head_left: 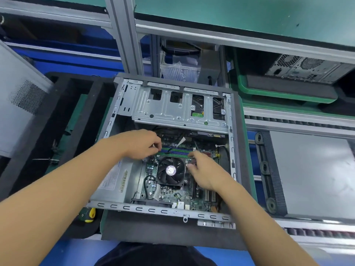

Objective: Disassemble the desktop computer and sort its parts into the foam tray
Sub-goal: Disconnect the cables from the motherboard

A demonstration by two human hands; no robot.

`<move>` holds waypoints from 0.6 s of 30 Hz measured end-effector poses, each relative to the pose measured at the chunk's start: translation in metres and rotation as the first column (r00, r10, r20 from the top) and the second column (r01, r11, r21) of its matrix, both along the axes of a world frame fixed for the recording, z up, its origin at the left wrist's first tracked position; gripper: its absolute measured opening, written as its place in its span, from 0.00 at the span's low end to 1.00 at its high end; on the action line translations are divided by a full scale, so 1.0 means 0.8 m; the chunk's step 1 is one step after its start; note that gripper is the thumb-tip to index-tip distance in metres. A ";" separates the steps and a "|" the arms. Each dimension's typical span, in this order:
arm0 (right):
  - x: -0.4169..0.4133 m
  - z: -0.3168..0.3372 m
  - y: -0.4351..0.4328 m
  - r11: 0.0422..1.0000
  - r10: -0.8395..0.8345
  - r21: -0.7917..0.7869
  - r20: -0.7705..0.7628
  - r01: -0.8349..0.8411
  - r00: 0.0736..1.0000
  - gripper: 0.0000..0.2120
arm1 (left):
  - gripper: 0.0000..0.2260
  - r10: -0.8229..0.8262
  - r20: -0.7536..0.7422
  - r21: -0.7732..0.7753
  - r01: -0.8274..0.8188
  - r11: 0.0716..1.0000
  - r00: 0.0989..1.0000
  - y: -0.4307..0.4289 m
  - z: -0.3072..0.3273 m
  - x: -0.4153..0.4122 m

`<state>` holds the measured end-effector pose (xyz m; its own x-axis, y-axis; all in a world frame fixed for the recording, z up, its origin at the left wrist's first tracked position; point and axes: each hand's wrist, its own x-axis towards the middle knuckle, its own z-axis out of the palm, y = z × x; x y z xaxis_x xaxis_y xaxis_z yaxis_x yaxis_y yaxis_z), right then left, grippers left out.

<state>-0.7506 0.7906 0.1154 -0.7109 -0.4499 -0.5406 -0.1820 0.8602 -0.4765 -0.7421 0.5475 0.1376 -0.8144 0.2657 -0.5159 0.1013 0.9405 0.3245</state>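
Computer: open grey metal desktop computer case, lying on its side on a grey foam mat, with the green motherboard exposed.
Memory slots: green and blue memory slots, running crosswise just beyond the black round cooler fan.
Left hand: left hand at the left end of the slots. Fingers are curled down with their tips on that end. Whether they grip anything cannot be told.
Right hand: right hand at the right end. Index finger reaches to the slot end, thumb stands apart, nothing held.
Foam tray: black foam tray with long compartments, just left of the case.
Tool: yellow-and-black screwdriver, near the case's near left corner.
Panel: grey perforated metal side panel, far left.
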 end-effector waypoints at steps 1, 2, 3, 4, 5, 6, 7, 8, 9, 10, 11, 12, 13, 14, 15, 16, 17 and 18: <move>-0.003 0.005 0.004 1.000 -0.013 0.005 -0.010 0.013 1.000 0.16 | 0.09 -0.028 -0.041 -0.005 0.028 1.000 0.999 0.001 0.003 0.002; -0.005 0.009 0.006 1.000 -0.014 -0.001 -0.019 0.014 1.000 0.13 | 0.09 -0.043 -0.096 0.009 0.044 0.999 0.994 0.003 0.006 0.005; -0.008 0.014 0.006 1.000 -0.015 -0.027 -0.013 0.015 1.000 0.11 | 0.08 -0.039 -0.152 0.043 0.046 0.998 0.988 0.006 0.009 0.007; -0.009 0.018 0.005 0.998 -0.019 -0.066 0.009 0.020 1.000 0.11 | 0.07 -0.015 -0.196 0.087 0.033 0.996 0.980 0.010 0.012 0.010; -0.010 0.022 0.005 0.994 -0.023 -0.109 0.040 0.027 0.999 0.12 | 0.06 0.020 -0.229 0.136 0.011 0.991 0.973 0.014 0.013 0.014; -0.010 0.025 0.003 0.989 -0.025 -0.146 0.066 0.035 0.998 0.13 | 0.05 0.065 -0.252 0.183 -0.019 0.983 0.966 0.018 0.013 0.017; -0.008 0.026 0.003 0.983 -0.032 -0.179 0.075 0.045 0.997 0.13 | 0.05 0.114 -0.268 0.225 -0.053 0.973 0.957 0.021 0.010 0.022; -0.006 0.025 0.003 0.976 -0.045 -0.210 0.068 0.059 0.997 0.14 | 0.06 0.155 -0.291 0.242 -0.084 0.967 0.944 0.023 0.005 0.028; -0.003 0.022 0.003 0.968 -0.068 -0.240 0.053 0.079 0.996 0.15 | 0.07 0.173 -0.338 0.217 -0.102 0.971 0.925 0.025 0.000 0.034; 0.000 0.019 0.002 0.957 -0.100 -0.269 0.043 0.108 0.994 0.16 | 0.09 0.166 -0.409 0.157 -0.111 0.981 0.897 0.026 -0.006 0.039; 0.002 0.015 0.001 0.948 -0.136 -0.286 0.036 0.140 0.990 0.17 | 0.10 0.149 -0.477 0.104 -0.112 0.988 0.866 0.028 -0.012 0.044; 0.005 0.013 0.000 0.946 -0.158 -0.284 0.012 0.155 0.987 0.18 | 0.11 0.151 -0.523 0.105 -0.112 0.988 0.839 0.029 -0.015 0.046; 0.008 0.012 -0.002 0.950 -0.163 -0.274 -0.026 0.150 0.986 0.18 | 0.11 0.176 -0.546 0.143 -0.116 0.983 0.819 0.031 -0.017 0.047; 0.010 0.013 -0.005 0.952 -0.160 -0.273 -0.058 0.139 0.985 0.18 | 0.11 0.220 -0.559 0.198 -0.128 0.972 0.800 0.031 -0.016 0.047; 0.013 0.014 -0.008 0.947 -0.167 -0.288 -0.068 0.141 0.984 0.18 | 0.11 0.276 -0.560 0.260 -0.150 0.954 0.781 0.030 -0.014 0.047; 0.016 0.018 -0.012 0.938 -0.177 -0.311 -0.061 0.150 0.982 0.18 | 0.11 0.334 -0.551 0.324 -0.173 0.930 0.764 0.028 -0.011 0.047; 0.019 0.023 -0.017 0.935 -0.179 -0.322 -0.062 0.150 0.982 0.18 | 0.11 0.389 -0.536 0.386 -0.192 0.902 0.750 0.025 -0.008 0.048; 0.023 0.028 -0.023 0.934 -0.171 -0.331 -0.077 0.137 0.982 0.17 | 0.11 0.445 -0.510 0.455 -0.208 0.866 0.736 0.023 -0.004 0.051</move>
<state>-0.7322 0.7718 0.1379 -0.8291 -0.4686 -0.3051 -0.1223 0.6844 -0.7188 -0.7013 0.5661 0.1342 -0.9870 -0.0140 0.1599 0.0882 0.7850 0.6132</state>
